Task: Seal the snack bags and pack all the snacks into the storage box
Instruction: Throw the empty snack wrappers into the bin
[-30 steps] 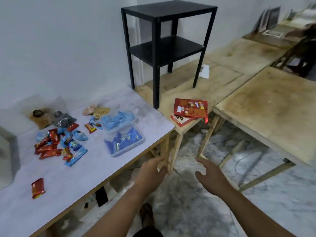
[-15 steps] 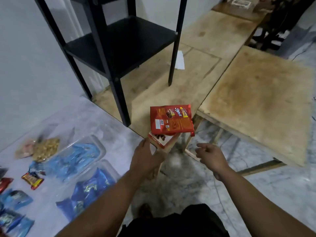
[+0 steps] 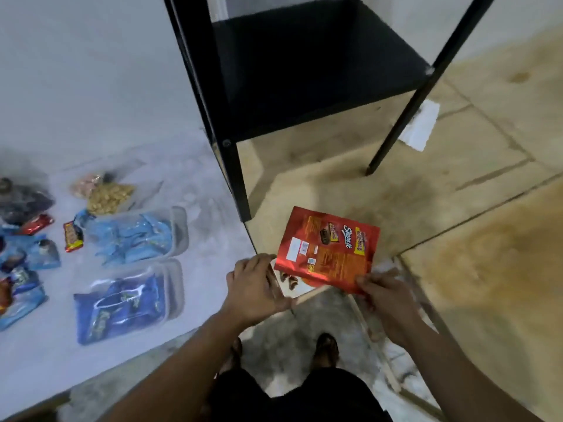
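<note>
Looking down from my head, a white table [image 3: 128, 166] runs along the pale wall on my left. It carries two clear storage boxes [image 3: 179, 236] holding blue snack packets, with loose wrapped snacks [image 3: 73, 237] and a bag of nuts [image 3: 109, 197] beside them. Ahead, a stained wooden table [image 3: 350, 184] bears a black shelf unit [image 3: 304, 71] and a white slip of paper [image 3: 420, 124]. At its near corner lies the red snack bag [image 3: 329, 248] on top of a second packet. My right hand [image 3: 387, 300] pinches its near corner; my left hand [image 3: 259, 284] rests fingers-straight beside its left edge. Below is marbled floor.
</note>
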